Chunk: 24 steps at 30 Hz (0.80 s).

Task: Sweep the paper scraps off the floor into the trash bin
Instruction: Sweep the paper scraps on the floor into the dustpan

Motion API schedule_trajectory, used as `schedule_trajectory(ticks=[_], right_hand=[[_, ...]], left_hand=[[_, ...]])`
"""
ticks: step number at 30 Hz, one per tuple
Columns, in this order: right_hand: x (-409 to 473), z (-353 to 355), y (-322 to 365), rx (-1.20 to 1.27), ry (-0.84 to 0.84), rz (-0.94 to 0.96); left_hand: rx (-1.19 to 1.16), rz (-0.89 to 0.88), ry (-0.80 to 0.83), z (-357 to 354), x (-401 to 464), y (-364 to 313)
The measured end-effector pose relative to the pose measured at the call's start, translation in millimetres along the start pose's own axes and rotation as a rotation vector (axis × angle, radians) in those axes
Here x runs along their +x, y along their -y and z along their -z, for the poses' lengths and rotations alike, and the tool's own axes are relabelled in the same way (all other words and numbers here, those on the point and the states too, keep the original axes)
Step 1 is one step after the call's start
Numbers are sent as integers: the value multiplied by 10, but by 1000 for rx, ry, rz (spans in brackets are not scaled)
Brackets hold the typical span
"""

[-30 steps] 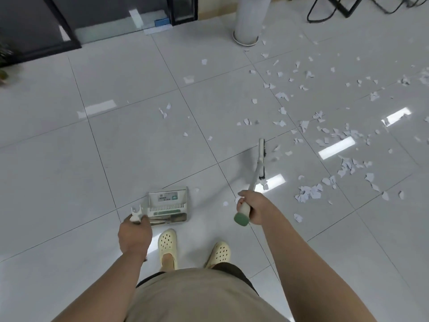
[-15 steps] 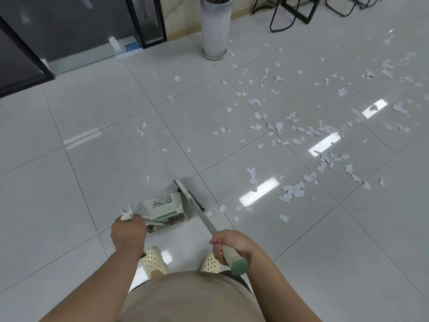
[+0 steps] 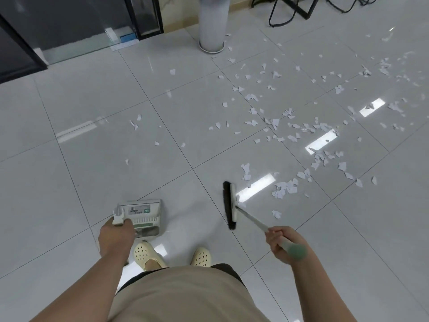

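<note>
White paper scraps (image 3: 285, 188) lie scattered over the glossy tiled floor, thickest to the right and far right. My right hand (image 3: 282, 242) grips the green-tipped handle of a broom (image 3: 230, 203); its black bristle head rests on the floor just left of the nearest scrap pile. My left hand (image 3: 116, 235) holds the handle of a white dustpan (image 3: 145, 212), which stands on the floor in front of my left foot. No trash bin can be made out for certain.
A tall white cylinder (image 3: 212, 24) stands on a round base at the far middle, scraps around it. Black chair legs (image 3: 292, 10) are at the far right. A dark glass door frame (image 3: 144, 17) runs along the far left. My feet wear cream clogs (image 3: 148, 254).
The broom head has swung from beside the dustpan out to the right, toward the nearest scrap pile. My right hand moved right. The dustpan and left hand stayed about where they were.
</note>
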State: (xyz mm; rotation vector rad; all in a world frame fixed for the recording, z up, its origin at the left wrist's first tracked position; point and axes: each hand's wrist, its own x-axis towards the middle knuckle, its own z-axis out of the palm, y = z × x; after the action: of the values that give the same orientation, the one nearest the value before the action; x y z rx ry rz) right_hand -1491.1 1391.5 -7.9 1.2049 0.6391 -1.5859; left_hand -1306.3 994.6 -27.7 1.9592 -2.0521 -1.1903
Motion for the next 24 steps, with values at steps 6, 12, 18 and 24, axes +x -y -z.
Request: schedule_trajectory(ticks=[6,12,18,24], right_hand=[[227,-334,-20,-348,-297,247],[194,-814,-249,-279,-169,356],[5,-1319,-654,-391,9,286],[297,-1692,-1075,-564,36,104]], left_hand=[[-12,-50,26,-87,-14,-81],[-27,-159,104,-265,-150,-276],[4,-247,147,-274,-215,-380],[-2,-182,123,-18,-65,-249]])
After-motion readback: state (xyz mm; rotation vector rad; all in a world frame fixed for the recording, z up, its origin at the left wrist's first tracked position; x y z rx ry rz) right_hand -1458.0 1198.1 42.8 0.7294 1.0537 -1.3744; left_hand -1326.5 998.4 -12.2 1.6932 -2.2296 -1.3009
